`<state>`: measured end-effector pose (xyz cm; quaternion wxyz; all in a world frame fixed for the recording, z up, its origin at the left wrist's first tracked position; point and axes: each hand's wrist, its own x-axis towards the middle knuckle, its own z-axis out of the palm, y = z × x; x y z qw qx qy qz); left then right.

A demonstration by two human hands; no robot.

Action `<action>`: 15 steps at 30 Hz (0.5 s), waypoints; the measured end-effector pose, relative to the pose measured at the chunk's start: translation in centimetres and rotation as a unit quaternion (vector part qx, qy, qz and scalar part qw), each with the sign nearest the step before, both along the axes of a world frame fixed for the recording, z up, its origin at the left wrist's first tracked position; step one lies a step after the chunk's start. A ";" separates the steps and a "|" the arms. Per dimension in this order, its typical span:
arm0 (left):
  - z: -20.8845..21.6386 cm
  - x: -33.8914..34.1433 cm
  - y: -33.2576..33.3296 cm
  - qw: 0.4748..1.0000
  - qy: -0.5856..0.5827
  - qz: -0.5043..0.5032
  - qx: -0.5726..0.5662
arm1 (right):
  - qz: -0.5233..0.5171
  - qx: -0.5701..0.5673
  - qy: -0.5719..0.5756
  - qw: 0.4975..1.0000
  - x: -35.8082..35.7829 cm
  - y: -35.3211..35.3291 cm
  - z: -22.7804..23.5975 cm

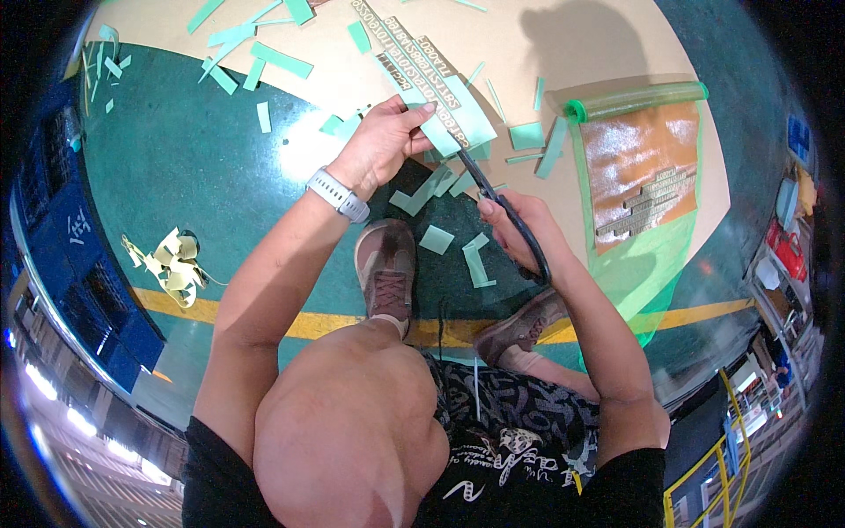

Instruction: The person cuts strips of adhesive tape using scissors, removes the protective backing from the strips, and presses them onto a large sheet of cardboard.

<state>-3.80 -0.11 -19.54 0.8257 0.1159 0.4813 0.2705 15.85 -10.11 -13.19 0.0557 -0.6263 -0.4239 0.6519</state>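
My left hand (380, 145) pinches a pale green sheet (478, 123) between thumb and fingers, over the edge of the tan board. Several dark strips with raised characters (414, 69) run from this sheet toward the far side. My right hand (531, 231) grips a pair of scissors (484, 183) with black handles. The scissors point up and left, their tip end at the sheet's near edge. Whether the blades are closed on the sheet cannot be made out.
Green scraps (282, 62) litter the tan board (352, 79) and the green floor (264, 194). At right, a roll of green film (638, 101) lies above an orange sheet (634, 145) bearing more character strips (647, 204). Crumpled pale yellow scraps (179, 264) lie left. My shoes (387, 268) are below.
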 end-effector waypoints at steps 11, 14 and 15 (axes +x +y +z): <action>0.9 0.5 -0.1 1.000 0.002 -0.019 -0.002 | -0.008 -0.020 -0.008 1.000 -0.3 0.7 0.7; 1.0 0.5 0.1 1.000 0.016 -0.026 -0.003 | -0.012 0.018 -0.010 1.000 -0.3 0.2 0.0; 1.1 0.5 0.1 0.999 0.018 -0.026 -0.004 | -0.014 0.023 -0.010 1.000 -0.4 0.2 0.0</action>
